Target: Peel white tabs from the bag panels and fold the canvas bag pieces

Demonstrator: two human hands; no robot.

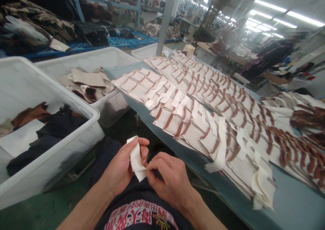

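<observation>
My left hand (122, 167) is closed around a small white strip (136, 159), held upright over my lap. My right hand (169, 177) pinches the lower end of the same strip with fingertips pressed together. Both hands sit just in front of the grey-blue table (299, 203). On it lie several overlapping rows of cream fabric pieces with brown trim (218, 98). Loose white strips (221, 145) lie across the nearest pieces.
Two white plastic bins stand to the left: the near bin (63, 155) holds dark and brown cloth, the far bin (111, 59) holds beige pieces. Blue pallets and shelves with material fill the back. A person (271, 55) is at the far right.
</observation>
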